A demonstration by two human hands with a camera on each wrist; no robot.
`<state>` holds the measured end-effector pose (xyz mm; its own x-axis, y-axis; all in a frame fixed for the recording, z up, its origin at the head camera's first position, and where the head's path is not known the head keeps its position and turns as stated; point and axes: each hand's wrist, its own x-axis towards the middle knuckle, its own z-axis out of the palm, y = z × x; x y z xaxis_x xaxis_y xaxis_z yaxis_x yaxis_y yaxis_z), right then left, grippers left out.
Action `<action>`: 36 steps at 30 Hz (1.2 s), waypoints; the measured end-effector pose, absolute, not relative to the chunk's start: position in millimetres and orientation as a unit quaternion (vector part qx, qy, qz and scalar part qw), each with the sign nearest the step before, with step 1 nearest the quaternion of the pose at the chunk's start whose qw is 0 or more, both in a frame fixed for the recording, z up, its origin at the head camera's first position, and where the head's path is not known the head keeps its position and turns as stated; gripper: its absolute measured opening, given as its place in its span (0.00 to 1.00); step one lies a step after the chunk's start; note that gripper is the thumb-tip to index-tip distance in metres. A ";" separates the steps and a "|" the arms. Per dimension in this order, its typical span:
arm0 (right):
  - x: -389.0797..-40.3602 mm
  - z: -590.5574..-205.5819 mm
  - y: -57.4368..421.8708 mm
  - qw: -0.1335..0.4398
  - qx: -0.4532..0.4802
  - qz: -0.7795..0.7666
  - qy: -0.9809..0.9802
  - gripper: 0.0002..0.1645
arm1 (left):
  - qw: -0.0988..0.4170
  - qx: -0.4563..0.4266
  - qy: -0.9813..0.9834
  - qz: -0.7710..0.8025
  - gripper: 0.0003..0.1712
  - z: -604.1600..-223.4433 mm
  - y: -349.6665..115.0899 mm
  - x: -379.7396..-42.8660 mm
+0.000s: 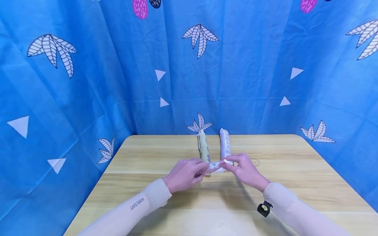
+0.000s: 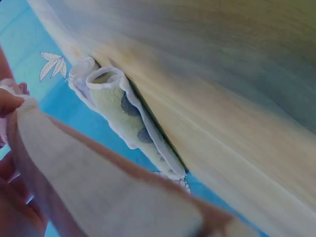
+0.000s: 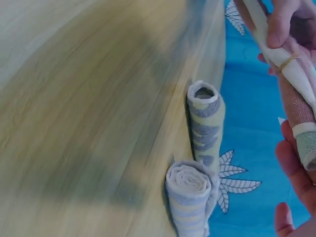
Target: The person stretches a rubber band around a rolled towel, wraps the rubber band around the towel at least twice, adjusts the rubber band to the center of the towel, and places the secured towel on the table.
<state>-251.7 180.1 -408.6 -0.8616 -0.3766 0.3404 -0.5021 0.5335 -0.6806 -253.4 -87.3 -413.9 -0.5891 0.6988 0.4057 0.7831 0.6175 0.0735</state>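
The left hand (image 1: 186, 173) grips a pink roll (image 1: 214, 166); the right hand (image 1: 245, 168) holds one end. A green roll (image 1: 203, 147) lies beyond.

Observed: broad, light yellow-brown wood-grain tabletop (image 1: 162, 147), grain running side to side, far corners rounded. Recorded directly on it, near the middle of the far edge, a yellow-green cloth roll with grey patches (image 1: 203, 147) and, to its right, a white-and-lavender striped cloth roll (image 1: 225, 142). Found lying lengthwise away from the viewer, roughly side by side, with bare wood between at the far ends. Noted spiral layers at one end of the striped roll (clearest from the right wrist). Logged farther right: thin tan loop (image 1: 259, 161), material uncertain.
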 end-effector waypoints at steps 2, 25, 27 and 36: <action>-251.3 -407.8 180.9 0.053 0.249 0.421 -0.871 0.11 | 0.139 -0.404 -0.892 -0.146 0.06 -411.7 -86.8 -253.5; -250.7 -416.1 189.8 0.299 0.418 0.173 -0.840 0.24 | 0.006 -0.400 -0.873 -0.279 0.13 -412.2 -87.6 -254.7; -251.0 -415.2 189.1 0.298 0.407 0.192 -0.842 0.22 | 0.043 -0.415 -0.873 -0.252 0.17 -412.1 -86.0 -252.1; -250.6 -412.2 184.9 0.290 0.378 0.233 -0.848 0.18 | 0.187 -0.447 -0.865 -0.132 0.26 -413.5 -83.2 -249.2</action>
<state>-250.6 184.9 -412.2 -0.5461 -0.5064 0.6673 -0.7760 0.6060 -0.1752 -249.2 -83.2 -413.5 -0.5301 0.7243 0.4410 0.8230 0.5647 0.0618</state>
